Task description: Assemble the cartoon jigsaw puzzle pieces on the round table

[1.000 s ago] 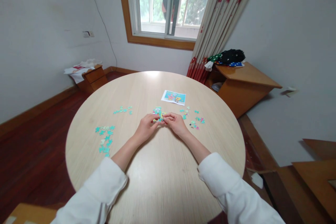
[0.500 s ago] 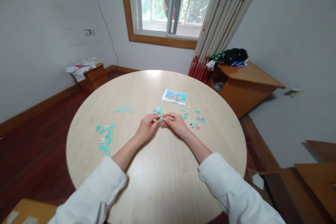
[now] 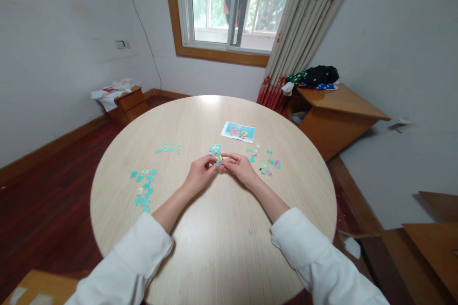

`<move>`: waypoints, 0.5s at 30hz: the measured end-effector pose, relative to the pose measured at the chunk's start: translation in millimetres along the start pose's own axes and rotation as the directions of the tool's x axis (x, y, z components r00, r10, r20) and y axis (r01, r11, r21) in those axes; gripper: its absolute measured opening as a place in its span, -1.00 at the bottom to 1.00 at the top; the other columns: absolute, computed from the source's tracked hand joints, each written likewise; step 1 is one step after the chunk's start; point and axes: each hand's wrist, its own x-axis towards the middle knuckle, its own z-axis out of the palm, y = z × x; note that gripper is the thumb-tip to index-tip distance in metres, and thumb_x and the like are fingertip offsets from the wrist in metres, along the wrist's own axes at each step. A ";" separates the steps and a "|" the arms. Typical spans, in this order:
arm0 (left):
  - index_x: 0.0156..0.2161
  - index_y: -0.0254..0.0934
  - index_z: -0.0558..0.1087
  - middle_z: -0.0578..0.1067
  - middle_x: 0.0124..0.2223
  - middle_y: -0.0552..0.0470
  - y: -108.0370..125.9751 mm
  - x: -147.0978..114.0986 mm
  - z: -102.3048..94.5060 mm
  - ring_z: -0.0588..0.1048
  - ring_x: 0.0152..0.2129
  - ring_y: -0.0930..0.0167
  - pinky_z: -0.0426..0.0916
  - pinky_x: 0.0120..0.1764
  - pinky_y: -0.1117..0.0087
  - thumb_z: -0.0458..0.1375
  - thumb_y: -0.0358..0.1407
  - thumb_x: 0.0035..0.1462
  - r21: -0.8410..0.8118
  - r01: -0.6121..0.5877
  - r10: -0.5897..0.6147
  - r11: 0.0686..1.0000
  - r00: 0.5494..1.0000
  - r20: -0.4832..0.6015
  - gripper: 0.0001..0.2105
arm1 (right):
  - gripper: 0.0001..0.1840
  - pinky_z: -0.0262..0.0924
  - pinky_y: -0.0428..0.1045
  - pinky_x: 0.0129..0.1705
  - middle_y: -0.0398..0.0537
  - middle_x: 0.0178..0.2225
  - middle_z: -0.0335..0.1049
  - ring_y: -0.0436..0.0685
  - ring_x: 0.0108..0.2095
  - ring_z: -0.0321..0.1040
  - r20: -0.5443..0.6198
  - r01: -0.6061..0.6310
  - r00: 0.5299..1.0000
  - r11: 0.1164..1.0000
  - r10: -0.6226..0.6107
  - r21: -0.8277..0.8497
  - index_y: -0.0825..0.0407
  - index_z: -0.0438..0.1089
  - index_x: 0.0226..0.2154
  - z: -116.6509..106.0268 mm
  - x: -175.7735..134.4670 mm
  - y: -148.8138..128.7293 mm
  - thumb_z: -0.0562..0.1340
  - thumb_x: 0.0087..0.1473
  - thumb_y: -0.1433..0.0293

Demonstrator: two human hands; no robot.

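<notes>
A partly joined jigsaw puzzle [image 3: 215, 149], turquoise with small coloured figures, lies near the middle of the round table. My left hand [image 3: 201, 171] is at its lower left edge, thumb and fingers closed on the pieces there. From the right, my right hand [image 3: 240, 167] meets it, fingertips pinched together at the puzzle's lower right side. The hands nearly touch, and they hide the near part of the puzzle. Just beyond lies a printed reference picture [image 3: 239, 132] with a pink and a yellow cartoon figure on turquoise.
Loose turquoise puzzle pieces [image 3: 144, 192] are spread at the left of the table [image 3: 222, 248], with a smaller group [image 3: 167, 148] farther back. Mixed-colour pieces [image 3: 265, 169] lie to the right. Behind stand a window, a curtain [image 3: 286, 38] and a wooden cabinet [image 3: 332, 109] with cloths on it.
Both hands stay at the puzzle with only slight finger shifts. My left fingertips have moved a little, and the loose pieces lie as before.
</notes>
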 end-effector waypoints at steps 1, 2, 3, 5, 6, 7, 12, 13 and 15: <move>-0.33 -0.31 0.48 0.50 -0.46 0.11 0.0 0.0 -0.2 0.32 -0.59 0.54 0.24 -0.45 0.51 0.18 -0.30 0.02 -0.005 0.009 -0.009 1.000 1.000 0.000 -0.88 | -0.56 0.32 0.00 -0.23 -0.10 -0.46 0.51 0.04 -0.43 0.44 -0.002 -0.002 1.000 1.000 0.002 0.004 0.07 0.45 -0.27 0.2 -0.5 -0.2 0.40 -0.31 0.30; -0.34 -0.31 0.47 0.50 -0.46 0.11 -0.1 0.0 -0.3 0.32 -0.59 0.54 0.24 -0.45 0.51 0.18 -0.29 0.01 -0.009 0.018 -0.018 1.000 1.000 0.000 -0.88 | -0.55 0.32 0.01 -0.21 -0.09 -0.45 0.51 0.04 -0.42 0.44 -0.002 -0.004 1.000 1.000 0.004 0.006 0.06 0.45 -0.26 0.4 -0.9 -0.4 0.40 -0.31 0.30; -0.35 -0.31 0.47 0.50 -0.46 0.11 -0.4 0.0 -0.4 0.33 -0.59 0.54 0.24 -0.45 0.51 0.18 -0.28 0.01 -0.013 0.028 -0.028 1.000 1.000 0.001 -0.87 | -0.54 0.31 0.01 -0.20 -0.08 -0.44 0.51 0.04 -0.41 0.44 -0.001 -0.004 1.000 1.000 0.004 0.006 0.06 0.45 -0.25 0.5 -1.2 -0.5 0.40 -0.31 0.30; -0.35 -0.31 0.47 0.51 -0.45 0.10 -0.9 -0.1 -0.6 0.34 -0.58 0.53 0.25 -0.44 0.51 0.18 -0.27 0.00 -0.020 0.046 -0.046 0.999 0.999 0.004 -0.87 | -0.54 0.31 0.02 -0.18 -0.08 -0.41 0.51 0.04 -0.40 0.44 0.000 -0.004 1.000 1.000 0.004 0.002 0.06 0.45 -0.25 0.7 -1.2 -0.3 0.40 -0.31 0.31; -0.36 -0.31 0.47 0.51 -0.45 0.10 -1.0 -0.1 -0.6 0.34 -0.58 0.53 0.25 -0.44 0.51 0.18 -0.27 0.00 -0.022 0.053 -0.053 0.998 0.999 0.008 -0.86 | -0.55 0.30 0.01 -0.19 -0.08 -0.41 0.51 0.04 -0.40 0.43 0.001 -0.004 1.000 1.000 0.004 -0.003 0.06 0.45 -0.25 0.7 -1.0 0.0 0.40 -0.32 0.32; -0.36 -0.31 0.47 0.51 -0.44 0.09 -1.0 -0.2 -0.7 0.34 -0.58 0.53 0.25 -0.44 0.51 0.18 -0.27 0.00 -0.022 0.057 -0.056 0.998 0.998 0.012 -0.86 | -0.55 0.30 0.00 -0.20 -0.09 -0.41 0.50 0.03 -0.40 0.43 0.001 -0.004 1.000 1.000 0.004 -0.011 0.06 0.46 -0.25 0.6 -0.5 0.3 0.40 -0.32 0.33; -0.39 -0.31 0.47 0.49 -0.48 0.10 0.5 -1.3 -0.3 0.32 -0.59 0.53 0.23 -0.45 0.50 0.17 -0.27 -0.01 -0.023 0.058 -0.057 0.998 0.997 0.049 -0.87 | -0.66 0.26 -0.04 -0.29 -0.13 -0.48 0.46 0.00 -0.45 0.37 -0.013 0.011 1.000 0.996 -0.012 -0.093 0.08 0.46 -0.37 -0.7 2.1 3.8 0.39 -0.33 0.33; -0.39 -0.31 0.46 0.48 -0.49 0.11 0.9 -1.6 -0.1 0.32 -0.59 0.53 0.22 -0.46 0.51 0.18 -0.27 -0.01 -0.028 0.062 -0.060 0.998 0.997 0.058 -0.87 | -0.69 0.25 -0.04 -0.31 -0.14 -0.49 0.45 -0.01 -0.46 0.35 -0.013 0.015 1.000 0.994 -0.017 -0.112 0.08 0.45 -0.41 -0.7 2.5 4.8 0.38 -0.33 0.32; -0.39 -0.31 0.46 0.48 -0.49 0.11 1.6 -2.0 0.4 0.32 -0.59 0.53 0.22 -0.46 0.51 0.18 -0.27 -0.02 -0.042 0.069 -0.065 0.997 0.995 0.072 -0.87 | -0.72 0.24 -0.04 -0.33 -0.15 -0.52 0.44 -0.02 -0.48 0.33 -0.009 0.023 1.000 0.989 -0.024 -0.146 0.09 0.44 -0.46 -0.7 3.4 6.5 0.37 -0.33 0.32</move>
